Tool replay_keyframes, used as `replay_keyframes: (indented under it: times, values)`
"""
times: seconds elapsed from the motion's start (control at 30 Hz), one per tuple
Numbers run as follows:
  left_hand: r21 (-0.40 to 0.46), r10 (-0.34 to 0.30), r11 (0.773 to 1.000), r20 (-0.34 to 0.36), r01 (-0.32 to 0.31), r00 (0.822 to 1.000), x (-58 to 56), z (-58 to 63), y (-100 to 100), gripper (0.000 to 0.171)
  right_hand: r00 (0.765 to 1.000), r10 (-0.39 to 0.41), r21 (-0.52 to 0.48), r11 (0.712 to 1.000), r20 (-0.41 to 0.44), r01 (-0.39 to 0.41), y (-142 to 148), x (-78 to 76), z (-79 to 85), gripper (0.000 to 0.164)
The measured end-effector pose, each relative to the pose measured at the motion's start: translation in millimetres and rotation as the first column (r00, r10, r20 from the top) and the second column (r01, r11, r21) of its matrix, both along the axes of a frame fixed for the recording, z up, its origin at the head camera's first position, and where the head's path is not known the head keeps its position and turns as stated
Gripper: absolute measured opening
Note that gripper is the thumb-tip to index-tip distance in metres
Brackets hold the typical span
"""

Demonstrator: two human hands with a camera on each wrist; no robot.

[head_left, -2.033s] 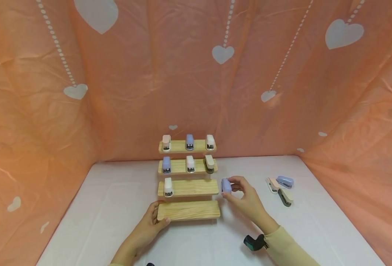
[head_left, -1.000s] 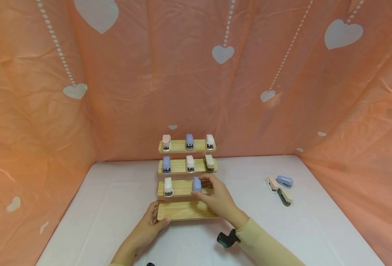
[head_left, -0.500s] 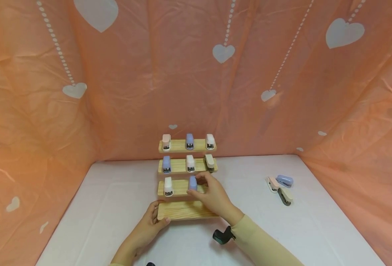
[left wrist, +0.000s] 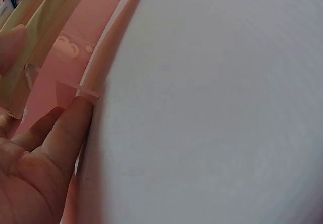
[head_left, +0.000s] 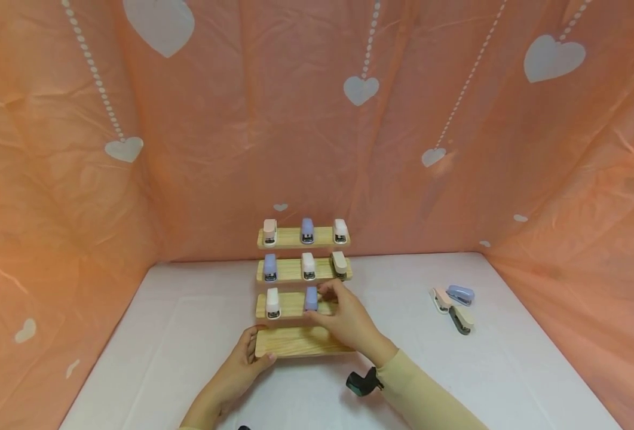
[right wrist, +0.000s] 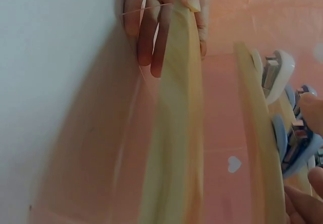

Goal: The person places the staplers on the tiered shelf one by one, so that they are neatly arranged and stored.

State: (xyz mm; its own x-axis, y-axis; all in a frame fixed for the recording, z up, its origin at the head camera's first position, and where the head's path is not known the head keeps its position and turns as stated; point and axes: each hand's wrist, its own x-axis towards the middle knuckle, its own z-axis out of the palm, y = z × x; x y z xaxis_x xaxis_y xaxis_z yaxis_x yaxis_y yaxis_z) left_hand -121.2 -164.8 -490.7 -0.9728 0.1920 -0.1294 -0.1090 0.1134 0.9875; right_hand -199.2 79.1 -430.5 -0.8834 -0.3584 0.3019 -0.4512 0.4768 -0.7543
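My right hand [head_left: 351, 322] has its thumb and fingers about a small purple stapler [head_left: 311, 298], which stands upright at the middle of the third shelf [head_left: 291, 306] down. In the right wrist view, the stapler [right wrist: 298, 146] has its base against the wooden board, with fingertips close around it. My left hand [head_left: 238, 369] holds the left end of the lowest wooden shelf [head_left: 300, 343], thumb on its front edge. A white stapler [head_left: 272, 303] stands to the left of the purple one. The left wrist view shows fingers [left wrist: 65, 133] touching the clear support under the board.
The two upper shelves [head_left: 288, 239] bear several staplers in pink, purple, white and cream. On the white table [head_left: 187, 334], to the right, lie a pink stapler [head_left: 441, 300], a purple stapler [head_left: 461, 294] and a cream-and-dark stapler [head_left: 461, 319]. Orange cloth [head_left: 306, 149] hangs behind.
My right hand has carried the purple stapler leftward from beside the stand to the middle of the third shelf, then shifted slightly left. My left hand has stayed on the lowest shelf.
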Motion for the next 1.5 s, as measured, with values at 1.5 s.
replay_keyframes:
  times: [1.5]
  values:
    - [-0.032,0.006,0.999,0.016,-0.006,1.0,-1.1,-2.3,-0.2,0.071,0.95,-0.309,0.263,0.913,-0.049,0.31,226.3,-20.4,-32.8,0.086]
